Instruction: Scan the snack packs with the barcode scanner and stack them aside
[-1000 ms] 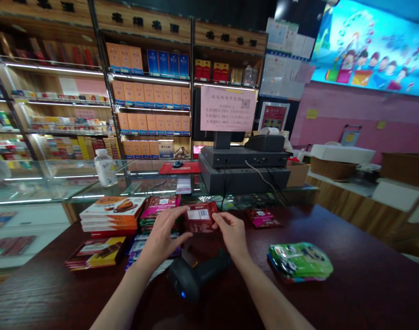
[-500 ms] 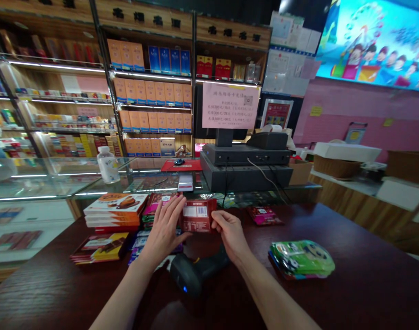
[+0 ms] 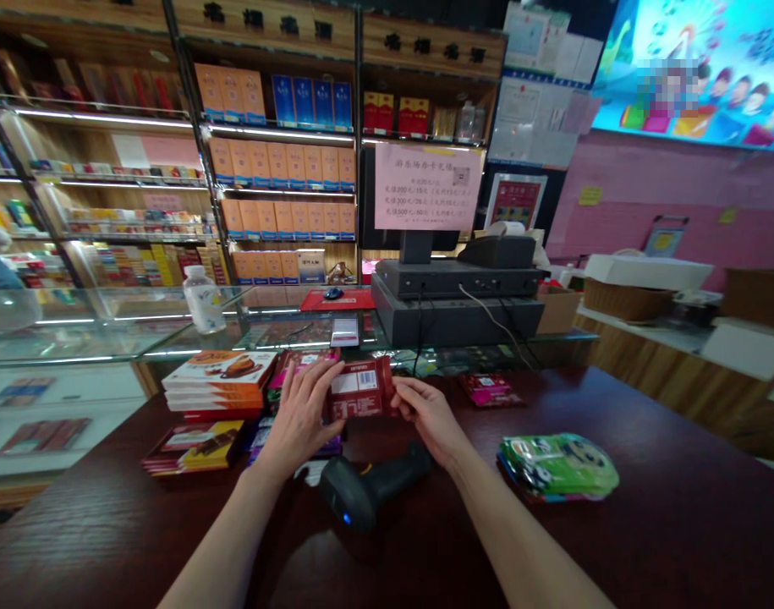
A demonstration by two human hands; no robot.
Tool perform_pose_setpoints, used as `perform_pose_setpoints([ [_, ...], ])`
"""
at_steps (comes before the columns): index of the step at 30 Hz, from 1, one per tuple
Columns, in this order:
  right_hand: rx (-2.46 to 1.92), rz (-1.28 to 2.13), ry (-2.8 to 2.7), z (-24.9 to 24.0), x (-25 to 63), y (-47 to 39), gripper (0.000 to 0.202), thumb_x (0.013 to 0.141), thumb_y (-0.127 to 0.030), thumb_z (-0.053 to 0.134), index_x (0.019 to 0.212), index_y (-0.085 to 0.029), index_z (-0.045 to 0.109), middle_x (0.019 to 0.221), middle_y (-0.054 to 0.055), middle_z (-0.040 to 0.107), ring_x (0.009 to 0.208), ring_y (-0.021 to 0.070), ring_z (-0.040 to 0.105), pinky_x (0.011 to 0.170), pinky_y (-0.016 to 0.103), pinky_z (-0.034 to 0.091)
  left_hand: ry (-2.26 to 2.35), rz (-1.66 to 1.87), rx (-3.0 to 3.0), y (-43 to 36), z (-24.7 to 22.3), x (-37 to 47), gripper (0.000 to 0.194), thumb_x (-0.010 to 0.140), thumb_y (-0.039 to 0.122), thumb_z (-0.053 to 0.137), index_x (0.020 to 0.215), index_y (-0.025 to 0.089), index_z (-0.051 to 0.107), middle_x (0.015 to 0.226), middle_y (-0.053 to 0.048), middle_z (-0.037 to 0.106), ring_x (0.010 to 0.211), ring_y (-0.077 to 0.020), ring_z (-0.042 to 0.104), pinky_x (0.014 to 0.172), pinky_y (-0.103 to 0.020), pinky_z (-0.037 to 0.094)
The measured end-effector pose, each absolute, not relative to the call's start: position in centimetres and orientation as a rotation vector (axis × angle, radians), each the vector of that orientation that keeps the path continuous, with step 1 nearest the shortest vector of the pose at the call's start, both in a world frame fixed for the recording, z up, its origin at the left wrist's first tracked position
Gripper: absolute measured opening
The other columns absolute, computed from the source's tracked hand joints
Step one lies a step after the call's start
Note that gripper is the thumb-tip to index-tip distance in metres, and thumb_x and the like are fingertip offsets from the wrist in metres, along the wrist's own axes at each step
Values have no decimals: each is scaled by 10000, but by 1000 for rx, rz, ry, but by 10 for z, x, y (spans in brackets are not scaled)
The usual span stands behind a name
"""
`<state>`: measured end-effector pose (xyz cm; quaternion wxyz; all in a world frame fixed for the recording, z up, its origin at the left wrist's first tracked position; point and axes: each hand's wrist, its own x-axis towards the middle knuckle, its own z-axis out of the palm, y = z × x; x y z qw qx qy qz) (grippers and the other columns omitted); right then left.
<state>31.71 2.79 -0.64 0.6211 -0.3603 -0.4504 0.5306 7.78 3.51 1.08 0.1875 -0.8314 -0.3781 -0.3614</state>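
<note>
At frame centre, the left hand (image 3: pixel 303 416) spreads against a red packet (image 3: pixel 359 402), barcode (image 3: pixel 367 380) showing; the right hand (image 3: pixel 430 416) pinches its edge.

The wrapper (image 3: pixel 359 387) is dark red with a white label and black-and-white barcode stripes, the scanner (image 3: pixel 361 495) black with a blue light, the pouches (image 3: pixel 561 465) green with panda-like black-and-white patches, the counter (image 3: pixel 551 550) dark reddish brown.

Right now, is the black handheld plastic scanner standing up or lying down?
Lying down. The black scanner has its head and handle stretched out low along the dark red-brown tabletop, not propped upright.
</note>
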Motion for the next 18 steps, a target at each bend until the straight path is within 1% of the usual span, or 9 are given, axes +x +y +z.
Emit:
perform_pose_setpoints([
  [5, -910, 1199, -1134, -10, 332, 32, 375, 739, -437, 770, 990, -159, 777, 747, 35, 733, 583, 100, 500, 574, 248, 347, -1083, -1058, -2270, 37, 13, 71, 770, 809, 229, 693, 1486, 224, 326, 1440, -130, 519, 1382, -300, 447, 1239, -588, 173],
  [10, -1069, 1075, -1305, -19, 345, 41, 370, 778, -426, 699, 1026, -158, 753, 836, 64, 766, 659, 144, 598, 638, 278, 428, -1089, -1073, -2252, 38, 16, 65, 781, 817, 240, 697, 1493, 236, 306, 1436, -126, 524, 1381, -303, 445, 1235, -594, 169],
  [14, -1145, 923, -1604, -16, 350, 42, 304, 833, -374, 644, 1030, -166, 745, 879, 66, 775, 806, 205, 683, 792, 349, 491, -1105, -1082, -2256, 39, 15, 64, 797, 813, 243, 693, 1504, 248, 294, 1443, -123, 517, 1392, -313, 434, 1231, -607, 164],
  [16, -1140, 830, -1801, -11, 353, 35, 269, 871, -359, 627, 1043, -191, 747, 963, 64, 776, 905, 224, 694, 864, 369, 491, -1105, -1087, -2249, 41, 14, 63, 794, 815, 246, 687, 1507, 245, 296, 1445, -123, 516, 1400, -318, 424, 1228, -609, 166],
  [18, -1116, 716, -1978, -8, 355, 21, 264, 909, -369, 613, 1086, -221, 742, 1054, 60, 762, 981, 230, 677, 903, 373, 483, -1103, -1093, -2238, 42, 12, 62, 789, 818, 245, 680, 1509, 242, 301, 1446, -122, 516, 1405, -319, 417, 1227, -609, 173],
])
